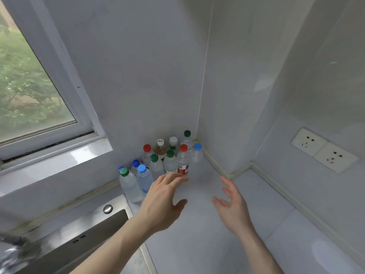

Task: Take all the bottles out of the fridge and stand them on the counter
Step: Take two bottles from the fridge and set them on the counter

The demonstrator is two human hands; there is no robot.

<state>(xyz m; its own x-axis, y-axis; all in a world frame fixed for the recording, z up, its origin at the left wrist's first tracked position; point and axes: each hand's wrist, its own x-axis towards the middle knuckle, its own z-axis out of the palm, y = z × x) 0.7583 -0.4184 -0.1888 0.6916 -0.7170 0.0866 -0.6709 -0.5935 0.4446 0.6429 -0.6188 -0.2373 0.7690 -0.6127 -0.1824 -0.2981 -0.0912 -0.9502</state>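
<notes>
So the bottles (167, 159) are all bunched up in the back corner of the worktop (197, 224), right where the two white walls meet. They're all standing upright, packed close enough that most of them look like they're touching. Caps are a mix: a couple of red, several green, a few blue, and two white ones at the back.

The red-capped bottle (183, 162) with the red label sits at the front of the bunch, and a green-capped one (170, 163) is right beside it on the left. The brownish bottle (160, 148) with the white cap is further back against the wall. On the left end of the group, a green-capped bottle (129, 184) and a light-blue-capped bottle (144, 178) stand right at the worktop's left edge, just beside the steel sink (83, 234).

The person's left hand (164, 202) is spread wide, fingers stretched out, gripping nothing. Its fingertips (182, 177) are just in front of the base of the red-labelled bottle, too blurry to say if they actually touch it. The right hand (233, 206) is likewise spread and empty, palm facing in toward the left one, hanging over the bare part of the worktop to the right of the bottles.

There's a window (29, 86) on the left above the sink and a double wall socket (324, 150) on the right-hand wall.
</notes>
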